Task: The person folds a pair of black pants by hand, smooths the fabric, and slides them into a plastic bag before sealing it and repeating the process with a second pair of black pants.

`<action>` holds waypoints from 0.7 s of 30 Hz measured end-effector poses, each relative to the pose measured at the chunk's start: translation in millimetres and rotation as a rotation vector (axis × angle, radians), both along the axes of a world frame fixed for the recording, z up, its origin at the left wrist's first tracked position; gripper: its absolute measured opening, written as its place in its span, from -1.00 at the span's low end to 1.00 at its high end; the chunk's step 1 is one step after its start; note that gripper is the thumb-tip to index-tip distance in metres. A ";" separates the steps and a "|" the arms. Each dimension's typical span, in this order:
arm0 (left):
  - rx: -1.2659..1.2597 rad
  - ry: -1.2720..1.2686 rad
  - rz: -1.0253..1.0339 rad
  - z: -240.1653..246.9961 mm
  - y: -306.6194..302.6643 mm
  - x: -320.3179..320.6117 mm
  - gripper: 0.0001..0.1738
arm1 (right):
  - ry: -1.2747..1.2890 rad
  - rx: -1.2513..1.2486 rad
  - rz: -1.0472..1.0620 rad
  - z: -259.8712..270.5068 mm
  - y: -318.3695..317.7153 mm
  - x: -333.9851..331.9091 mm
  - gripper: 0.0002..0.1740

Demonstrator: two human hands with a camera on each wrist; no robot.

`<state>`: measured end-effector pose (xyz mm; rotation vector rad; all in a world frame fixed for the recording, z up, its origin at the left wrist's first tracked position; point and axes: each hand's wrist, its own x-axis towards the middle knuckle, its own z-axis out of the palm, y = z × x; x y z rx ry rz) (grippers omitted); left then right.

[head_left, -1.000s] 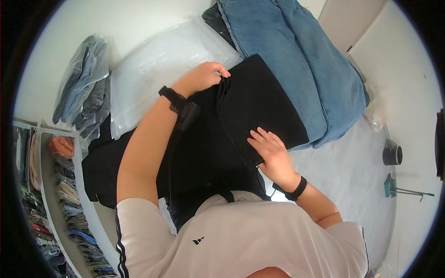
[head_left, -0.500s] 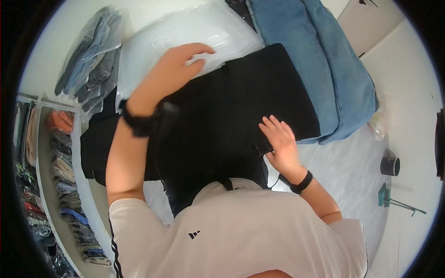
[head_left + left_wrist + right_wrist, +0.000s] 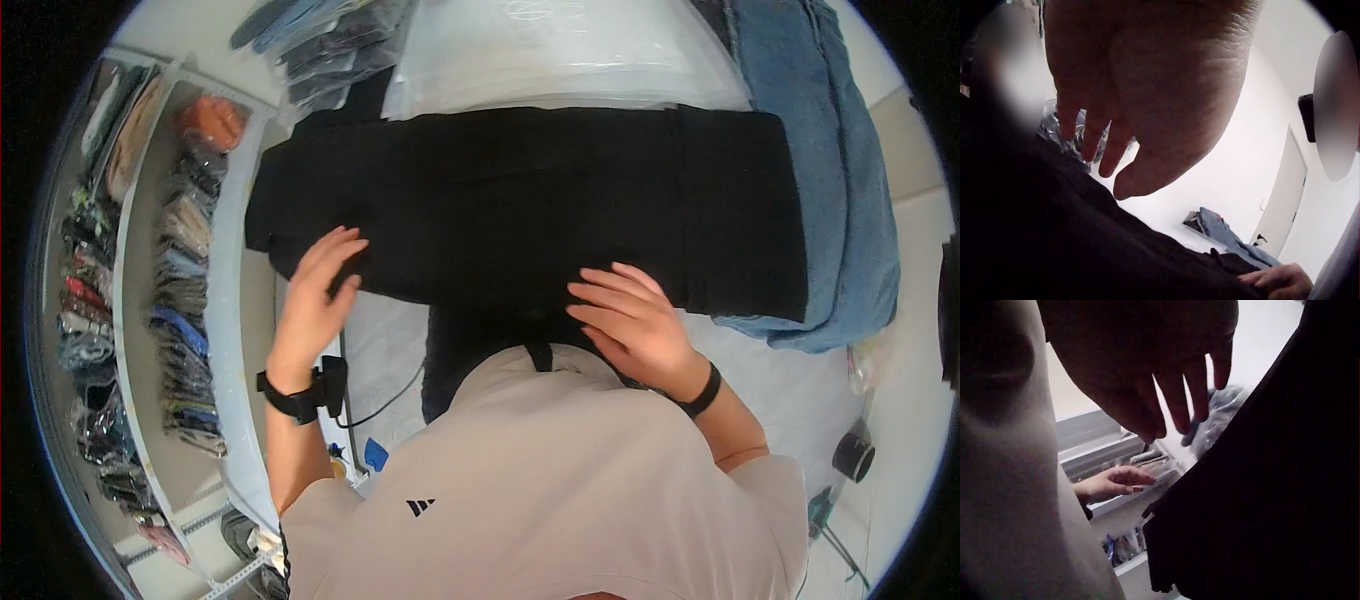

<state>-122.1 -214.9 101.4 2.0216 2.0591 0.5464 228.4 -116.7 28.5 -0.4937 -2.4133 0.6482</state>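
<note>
Long black trousers (image 3: pixel 540 200) lie spread sideways across the head view, smooth, with a seam line near the right end. My left hand (image 3: pixel 317 293) is at their lower left edge, its fingers stretched over the cloth. The right hand (image 3: pixel 640 325) is over the lower edge farther right, fingers extended and slightly spread. Neither hand grips the cloth. In the left wrist view the left hand's fingers (image 3: pixel 1110 147) point down above the dark cloth (image 3: pixel 1085 237). The right wrist view shows the right hand (image 3: pixel 1154 362) beside the black cloth (image 3: pixel 1260 487).
Behind the trousers lie clear plastic bags (image 3: pixel 560 60), with blue jeans (image 3: pixel 870 200) at the right. Bagged clothes (image 3: pixel 340 50) are at the back left. Shelves of packed garments (image 3: pixel 185 300) stand on the left. A black cylinder (image 3: pixel 853 457) is at the far right.
My left hand has let go of the folded-up cloth edge and moved left and down. The black trousers now lie flatter and more level, and the head view has turned. The right hand has lifted its fingers leftward.
</note>
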 end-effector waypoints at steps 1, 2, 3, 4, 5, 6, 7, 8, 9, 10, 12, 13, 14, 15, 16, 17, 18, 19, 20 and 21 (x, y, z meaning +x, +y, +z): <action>0.020 0.026 -0.027 -5.3 -5.7 -3.1 -0.49 | -0.037 -0.001 0.026 2.4 -2.3 -16.2 -0.67; 0.011 0.053 -0.071 -10.9 -9.8 -10.0 -0.47 | -0.027 0.003 0.033 2.9 -4.2 -29.2 -0.67; -0.006 0.053 -0.071 -14.5 -12.4 -15.2 -0.48 | -0.023 0.001 0.073 3.8 -6.2 -41.1 -0.66; -0.019 0.054 -0.074 -14.8 -13.0 -22.2 -0.49 | -0.019 0.004 0.109 5.2 -6.4 -51.9 -0.65; -0.008 0.062 -0.079 -11.1 -11.3 -32.7 -0.49 | -0.022 -0.011 0.121 12.2 -4.5 -57.5 -0.66; 0.009 0.075 -0.093 -7.7 -8.1 -44.3 -0.50 | -0.020 -0.002 0.113 22.0 0.4 -59.7 -0.66; 0.027 0.085 -0.107 -4.4 -3.5 -56.5 -0.52 | -0.063 -0.007 0.093 33.8 8.3 -59.4 -0.66; 0.045 0.127 -0.122 1.9 6.4 -71.2 -0.57 | -0.111 -0.014 0.075 44.7 16.9 -57.8 -0.67; 0.080 0.138 -0.148 5.8 19.8 -86.8 -0.59 | -0.172 -0.014 0.029 54.2 26.7 -55.1 -0.68; 0.114 0.148 -0.172 8.7 35.6 -102.4 -0.61 | -0.234 -0.015 -0.014 62.8 37.2 -52.3 -0.68; 0.013 0.071 -0.165 16.3 72.8 -131.1 -0.62 | -0.329 0.082 -0.069 77.9 57.7 -51.0 -0.69; -0.030 0.094 -0.129 17.1 88.7 -142.4 -0.63 | -0.347 0.043 -0.099 78.3 69.6 -51.6 -0.69; -0.072 0.118 -0.093 15.5 104.8 -154.8 -0.64 | -0.362 0.006 -0.131 77.0 78.8 -52.1 -0.69; -0.154 0.234 -0.125 3.4 121.4 -186.3 -0.56 | -0.360 0.021 -0.138 76.5 85.7 -53.8 -0.69; -0.140 0.236 -0.127 -8.3 130.3 -210.0 -0.56 | -0.396 -0.030 -0.216 75.1 91.6 -55.5 -0.67; -0.154 0.249 -0.023 -19.9 138.1 -230.2 -0.50 | -0.431 -0.083 -0.294 72.7 96.3 -55.9 -0.65; -0.169 0.259 0.081 -28.1 143.6 -246.4 -0.43 | -0.432 -0.074 -0.301 67.8 101.2 -54.4 -0.65; -0.246 0.184 0.092 -29.7 145.0 -254.7 -0.35 | -0.473 -0.111 -0.329 62.0 104.6 -52.9 -0.63; -0.244 0.179 0.091 -35.4 145.3 -260.9 -0.35 | -0.514 -0.151 -0.356 59.0 107.8 -52.2 -0.60; -0.234 0.097 0.074 -42.1 141.9 -266.6 -0.36 | -0.519 -0.150 -0.354 58.6 110.8 -52.5 -0.60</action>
